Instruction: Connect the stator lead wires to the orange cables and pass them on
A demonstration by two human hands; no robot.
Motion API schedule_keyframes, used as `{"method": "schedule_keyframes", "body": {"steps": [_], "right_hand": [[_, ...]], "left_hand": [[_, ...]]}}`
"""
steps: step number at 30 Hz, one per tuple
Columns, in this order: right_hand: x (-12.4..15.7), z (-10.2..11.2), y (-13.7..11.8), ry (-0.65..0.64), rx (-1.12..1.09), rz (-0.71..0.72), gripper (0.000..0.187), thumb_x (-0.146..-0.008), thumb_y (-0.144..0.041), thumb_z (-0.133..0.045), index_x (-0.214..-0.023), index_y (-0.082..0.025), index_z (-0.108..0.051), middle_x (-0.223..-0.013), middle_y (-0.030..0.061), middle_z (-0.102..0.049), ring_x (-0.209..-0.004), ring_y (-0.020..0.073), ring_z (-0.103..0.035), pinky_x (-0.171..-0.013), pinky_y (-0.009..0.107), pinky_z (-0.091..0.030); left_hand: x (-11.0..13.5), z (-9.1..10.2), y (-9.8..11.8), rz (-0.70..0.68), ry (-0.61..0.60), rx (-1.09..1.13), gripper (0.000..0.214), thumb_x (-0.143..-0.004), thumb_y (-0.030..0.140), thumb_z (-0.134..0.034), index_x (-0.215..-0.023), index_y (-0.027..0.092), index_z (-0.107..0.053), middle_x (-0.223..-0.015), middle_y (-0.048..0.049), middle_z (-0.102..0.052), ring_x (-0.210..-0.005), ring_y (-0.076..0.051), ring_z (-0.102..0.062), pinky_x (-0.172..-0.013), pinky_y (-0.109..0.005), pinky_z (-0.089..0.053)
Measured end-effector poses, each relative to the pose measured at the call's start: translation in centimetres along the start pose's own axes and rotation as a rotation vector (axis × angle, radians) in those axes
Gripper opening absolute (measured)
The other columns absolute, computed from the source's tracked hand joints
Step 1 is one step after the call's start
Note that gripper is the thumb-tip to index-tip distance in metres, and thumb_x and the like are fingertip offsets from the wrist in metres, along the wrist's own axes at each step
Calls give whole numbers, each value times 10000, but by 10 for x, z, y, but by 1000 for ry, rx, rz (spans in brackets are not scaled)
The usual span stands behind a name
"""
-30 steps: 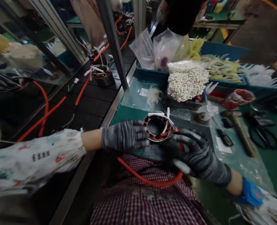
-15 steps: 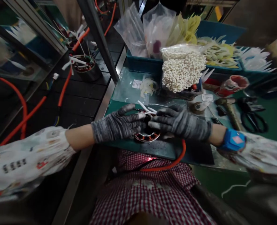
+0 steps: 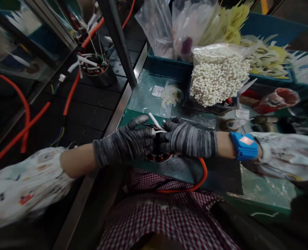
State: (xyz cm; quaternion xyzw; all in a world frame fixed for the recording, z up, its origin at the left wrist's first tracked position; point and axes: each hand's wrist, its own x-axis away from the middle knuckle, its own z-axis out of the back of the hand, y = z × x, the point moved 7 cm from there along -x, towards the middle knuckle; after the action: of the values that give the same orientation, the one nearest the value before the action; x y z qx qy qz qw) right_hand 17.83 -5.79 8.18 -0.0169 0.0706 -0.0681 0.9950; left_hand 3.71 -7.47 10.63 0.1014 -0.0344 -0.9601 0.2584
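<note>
A round motor stator (image 3: 159, 157) with copper windings sits at the near edge of the green bench mat (image 3: 180, 170), mostly hidden under both gloved hands. My left hand (image 3: 125, 144) curls over its left side, fingers closed on it, index finger stretched out. My right hand (image 3: 186, 139) covers its top and right side, fingers closed around white sleeved leads (image 3: 154, 122) that stick up between the hands. A thick orange cable (image 3: 195, 180) loops from the stator down over my checked apron. A blue wrist strap (image 3: 244, 145) is on my right wrist.
A bag of small white parts (image 3: 218, 80) and plastic bags stand in blue bins (image 3: 167, 67) at the back. Another stator (image 3: 96, 69) with orange cables (image 3: 70, 95) lies on the dark conveyor at left, beside a metal post (image 3: 120, 45). Tools and tape lie at right.
My right hand moved from the stator's right side to over its top, and both hands closed together on it. The view shifted closer and slightly right.
</note>
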Motion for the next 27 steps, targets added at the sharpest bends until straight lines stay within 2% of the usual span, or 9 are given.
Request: {"method": "schedule_keyframes", "body": {"steps": [4, 7, 10, 14, 17, 19, 21, 24, 27], "right_hand": [[31, 3, -13, 180, 69, -35, 177, -1152, -293, -612, -1168, -329, -785, -1162, 15, -819, -1085, 250, -637, -879, 413, -449], [54, -8, -23, 292, 85, -127, 155, -1139, -277, -645, -1166, -343, -782, -1210, -19, -844, -1089, 225, -650, -905, 411, -471], [79, -15, -31, 523, -117, -430, 305, -1090, -226, -712, -1314, -430, -741, -1343, -33, -816, -1182, 227, -704, -964, 416, -569], [116, -25, -44, 755, -516, -904, 416, -1127, -256, -624, -1527, -363, -597, -1335, 47, -800, -1090, 245, -806, -888, 407, -705], [129, -19, -51, 704, -726, -1024, 319, -1142, -335, -594, -1454, -342, -662, -1233, 21, -852, -1020, 258, -845, -867, 387, -731], [131, -3, -49, 631, -670, -998, 319, -1132, -352, -610, -1437, -334, -700, -1297, 28, -853, -1108, 285, -843, -955, 422, -723], [128, 11, -41, 569, -594, -980, 309, -1129, -358, -615, -1415, -321, -729, -1285, 39, -860, -1103, 285, -846, -966, 424, -717], [113, 16, -25, 527, -533, -994, 321, -1145, -443, -582, -1338, -255, -759, -1174, 78, -875, -981, 279, -851, -895, 424, -715], [87, 6, -14, 488, -499, -1016, 424, -1162, -496, -531, -1344, -182, -751, -1215, 134, -862, -1045, 310, -839, -960, 475, -690]], "left_hand": [[4, -16, -4, -57, -112, 22, 377, -1014, 127, -627, -1216, 371, -831, -1210, 53, -868, -1276, -228, -750, -1414, -541, -327], [3, -16, -11, -68, -86, 79, 196, -1004, 249, -703, -1082, 357, -847, -1205, 44, -862, -1264, -260, -743, -1397, -565, -336], [-4, -4, -12, -109, -44, 184, 114, -955, 430, -794, -969, 332, -850, -1137, 6, -852, -1231, -301, -741, -1383, -571, -348], [-36, 10, -18, -1, -20, 235, 414, -918, 644, -819, -1141, 295, -841, -1172, -58, -824, -1222, -348, -725, -1334, -612, -371], [-76, -2, -29, 190, -112, 242, 591, -982, 724, -681, -1282, 225, -786, -1238, -122, -804, -1265, -381, -692, -1302, -669, -371], [-99, -23, -33, 274, -285, 426, 536, -1071, 666, -526, -1147, 202, -785, -1117, -109, -812, -1146, -347, -729, -1239, -640, -461], [-114, -40, -36, 349, -351, 698, 504, -1093, 616, -476, -1009, 198, -746, -975, -85, -793, -981, -303, -745, -1083, -549, -593], [-121, -41, -49, 504, -120, 1040, 314, -995, 490, -666, -1075, 186, -668, -965, -73, -780, -937, -268, -760, -930, -458, -654], [-103, -30, -58, 600, 144, 1149, 420, -872, 394, -807, -1181, 186, -612, -1102, -87, -782, -1018, -262, -784, -933, -439, -666]]}}
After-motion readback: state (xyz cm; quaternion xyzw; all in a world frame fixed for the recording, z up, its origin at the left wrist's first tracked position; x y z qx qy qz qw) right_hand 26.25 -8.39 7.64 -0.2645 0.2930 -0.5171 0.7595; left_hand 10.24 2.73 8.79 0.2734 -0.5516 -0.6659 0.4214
